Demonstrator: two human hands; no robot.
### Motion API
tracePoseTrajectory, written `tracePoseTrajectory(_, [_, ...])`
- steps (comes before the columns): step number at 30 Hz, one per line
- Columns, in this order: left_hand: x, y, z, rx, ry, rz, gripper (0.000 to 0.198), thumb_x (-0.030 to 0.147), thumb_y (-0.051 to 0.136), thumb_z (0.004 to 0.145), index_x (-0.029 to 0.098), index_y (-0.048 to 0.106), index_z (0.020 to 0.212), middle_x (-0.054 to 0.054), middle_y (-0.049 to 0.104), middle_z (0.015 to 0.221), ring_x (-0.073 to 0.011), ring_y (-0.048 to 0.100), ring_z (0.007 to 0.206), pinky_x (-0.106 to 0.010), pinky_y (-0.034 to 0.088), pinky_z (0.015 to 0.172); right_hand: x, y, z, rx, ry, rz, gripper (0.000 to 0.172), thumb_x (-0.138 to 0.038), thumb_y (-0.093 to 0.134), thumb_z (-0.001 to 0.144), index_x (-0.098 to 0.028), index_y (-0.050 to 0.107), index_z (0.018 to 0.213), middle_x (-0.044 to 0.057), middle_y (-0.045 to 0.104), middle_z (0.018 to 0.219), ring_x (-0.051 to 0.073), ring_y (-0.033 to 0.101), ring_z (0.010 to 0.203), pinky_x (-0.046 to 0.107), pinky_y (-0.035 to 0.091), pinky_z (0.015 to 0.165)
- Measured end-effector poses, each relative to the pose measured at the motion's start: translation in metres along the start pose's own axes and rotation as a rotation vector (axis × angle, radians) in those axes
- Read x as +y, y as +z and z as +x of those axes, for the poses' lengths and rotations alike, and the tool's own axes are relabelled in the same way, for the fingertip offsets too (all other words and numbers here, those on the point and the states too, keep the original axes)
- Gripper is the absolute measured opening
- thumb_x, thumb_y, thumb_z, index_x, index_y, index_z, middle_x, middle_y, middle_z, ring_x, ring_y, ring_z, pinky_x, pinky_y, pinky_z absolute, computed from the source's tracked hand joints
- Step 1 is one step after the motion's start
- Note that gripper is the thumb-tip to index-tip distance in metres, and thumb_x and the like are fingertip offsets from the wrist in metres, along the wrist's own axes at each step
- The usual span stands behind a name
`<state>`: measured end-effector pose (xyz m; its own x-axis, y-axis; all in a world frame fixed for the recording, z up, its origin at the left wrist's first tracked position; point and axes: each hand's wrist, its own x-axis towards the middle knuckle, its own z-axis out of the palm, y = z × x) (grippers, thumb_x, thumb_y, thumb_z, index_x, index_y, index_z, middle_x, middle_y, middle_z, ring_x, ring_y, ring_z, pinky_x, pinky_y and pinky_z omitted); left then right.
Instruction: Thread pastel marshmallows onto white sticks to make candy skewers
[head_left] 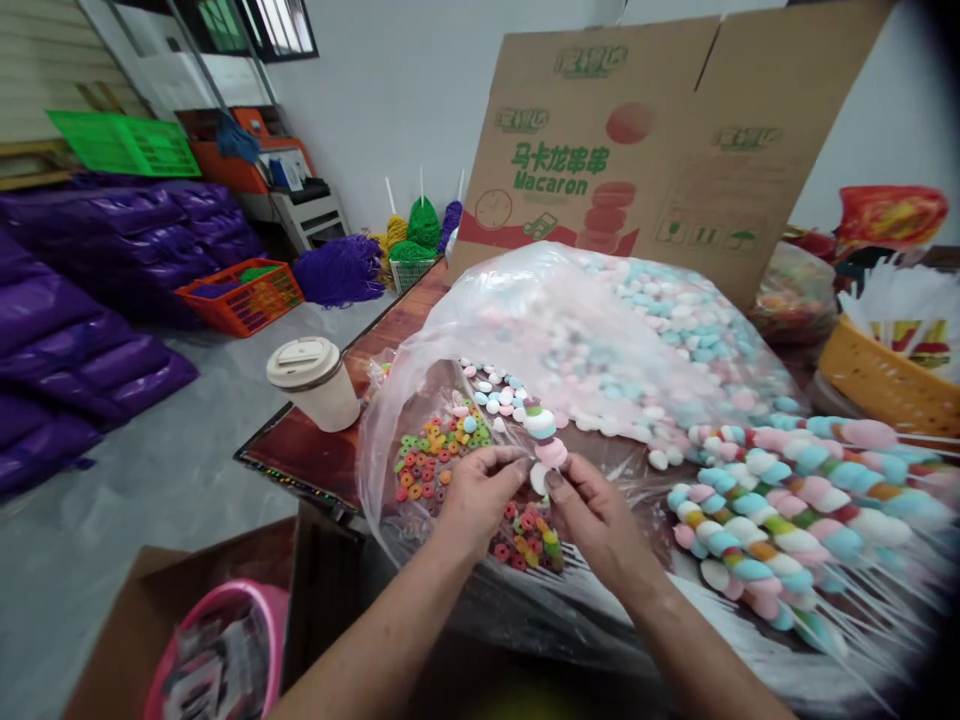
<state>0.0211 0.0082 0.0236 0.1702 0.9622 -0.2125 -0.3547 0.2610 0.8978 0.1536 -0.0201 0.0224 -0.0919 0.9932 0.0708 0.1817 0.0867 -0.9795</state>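
Note:
My left hand (480, 495) and my right hand (592, 515) meet over a pile of small coloured ring candies (431, 460) lying on clear plastic. Together they pinch a partly filled candy skewer (544, 440) carrying white, blue and pink round sweets. My right fingers press a white sweet at its lower end. A large clear bag of pastel round sweets (637, 330) lies just behind. Finished skewers (787, 510) are stacked to the right, sticks pointing right and toward me.
A lidded paper cup (315, 382) stands on the table's left corner. A Macaron cardboard box (660, 140) stands behind the bag. An orange basket (885, 380) sits at right. Below left are a cardboard box with a pink bucket (217, 650), purple sacks (90, 320) and an orange crate (244, 295).

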Motion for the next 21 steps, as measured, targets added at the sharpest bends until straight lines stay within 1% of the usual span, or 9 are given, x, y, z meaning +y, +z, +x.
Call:
tracePoseTrajectory(3, [-0.002, 0.010, -0.019, 0.005, 0.058, -0.050, 0.024, 0.030, 0.069, 0.065, 0.010, 0.067, 0.079, -0.003, 0.064, 0.067, -0.0101, 0.056, 0.059, -0.022, 0.046, 0.059, -0.005, 0.006, -0.009, 0.107, -0.077, -0.029, 0.022, -0.036, 0.044, 0.085, -0.017, 0.053, 0.093, -0.002, 0.049, 0.068, 0.010, 0.041, 0.058, 0.021, 0.035, 0.052])
tracePoseTrajectory(5, [-0.003, 0.011, -0.028, -0.022, 0.065, -0.092, 0.027, 0.027, 0.072, 0.063, 0.011, 0.067, 0.085, -0.005, 0.067, 0.076, -0.0118, 0.059, 0.069, -0.023, 0.047, 0.066, -0.006, 0.010, -0.016, 0.145, -0.069, 0.024, 0.020, -0.035, 0.046, 0.084, -0.018, 0.051, 0.094, -0.002, 0.050, 0.070, 0.009, 0.042, 0.059, 0.020, 0.035, 0.052])
tracePoseTrajectory(7, [-0.004, 0.010, -0.034, -0.057, 0.049, -0.122, 0.033, 0.022, 0.075, 0.059, 0.013, 0.066, 0.090, -0.005, 0.067, 0.081, -0.0130, 0.060, 0.074, -0.024, 0.047, 0.070, -0.006, 0.013, -0.022, 0.137, -0.028, 0.152, 0.020, -0.034, 0.050, 0.083, -0.018, 0.049, 0.095, -0.004, 0.047, 0.067, 0.006, 0.036, 0.050, 0.018, 0.032, 0.045])
tracePoseTrajectory(10, [-0.005, 0.008, -0.040, -0.097, 0.050, -0.123, 0.035, 0.019, 0.076, 0.056, 0.013, 0.067, 0.089, -0.005, 0.068, 0.077, -0.0132, 0.060, 0.071, -0.026, 0.049, 0.069, -0.005, 0.014, -0.029, 0.081, 0.064, 0.395, 0.020, -0.035, 0.053, 0.081, -0.020, 0.047, 0.092, -0.008, 0.042, 0.060, 0.003, 0.022, 0.039, 0.016, 0.021, 0.036])
tracePoseTrajectory(12, [-0.005, 0.008, -0.043, -0.127, 0.062, -0.102, 0.034, 0.017, 0.077, 0.054, 0.013, 0.067, 0.087, -0.005, 0.068, 0.078, -0.0133, 0.060, 0.072, -0.027, 0.049, 0.070, -0.006, 0.013, -0.031, 0.046, 0.115, 0.505, 0.021, -0.037, 0.055, 0.080, -0.020, 0.047, 0.087, -0.010, 0.038, 0.056, 0.001, 0.018, 0.036, 0.015, 0.017, 0.034])
tracePoseTrajectory(14, [-0.005, 0.010, -0.044, -0.122, 0.073, -0.072, 0.033, 0.015, 0.076, 0.053, 0.013, 0.068, 0.085, -0.004, 0.068, 0.077, -0.0124, 0.060, 0.070, -0.026, 0.049, 0.070, -0.007, 0.011, -0.031, 0.031, 0.141, 0.539, 0.023, -0.038, 0.057, 0.079, -0.020, 0.046, 0.087, -0.011, 0.034, 0.053, 0.001, 0.017, 0.035, 0.015, 0.014, 0.033])
tracePoseTrajectory(17, [-0.004, 0.011, -0.044, -0.011, 0.079, -0.070, 0.029, 0.014, 0.073, 0.054, 0.012, 0.067, 0.082, -0.003, 0.066, 0.071, -0.0106, 0.059, 0.063, -0.023, 0.049, 0.063, -0.013, 0.004, -0.035, 0.049, 0.134, 0.425, 0.025, -0.041, 0.053, 0.080, -0.019, 0.047, 0.089, -0.009, 0.041, 0.056, 0.002, 0.020, 0.035, 0.016, 0.016, 0.033])
tracePoseTrajectory(19, [-0.003, 0.010, -0.042, 0.070, 0.073, -0.099, 0.028, 0.014, 0.071, 0.054, 0.012, 0.065, 0.081, -0.002, 0.065, 0.069, -0.0113, 0.059, 0.061, -0.024, 0.049, 0.060, -0.017, -0.005, -0.045, 0.087, 0.082, 0.169, 0.023, -0.041, 0.048, 0.083, -0.018, 0.050, 0.085, -0.006, 0.046, 0.060, 0.003, 0.028, 0.038, 0.017, 0.022, 0.035])
tracePoseTrajectory(21, [0.000, 0.006, -0.039, 0.132, 0.070, -0.103, 0.029, 0.014, 0.069, 0.053, 0.012, 0.063, 0.082, -0.002, 0.065, 0.070, -0.0121, 0.059, 0.061, -0.025, 0.049, 0.059, -0.019, -0.016, -0.060, 0.110, -0.045, -0.191, 0.021, -0.036, 0.045, 0.085, -0.018, 0.052, 0.077, -0.003, 0.048, 0.060, 0.006, 0.038, 0.045, 0.019, 0.031, 0.042])
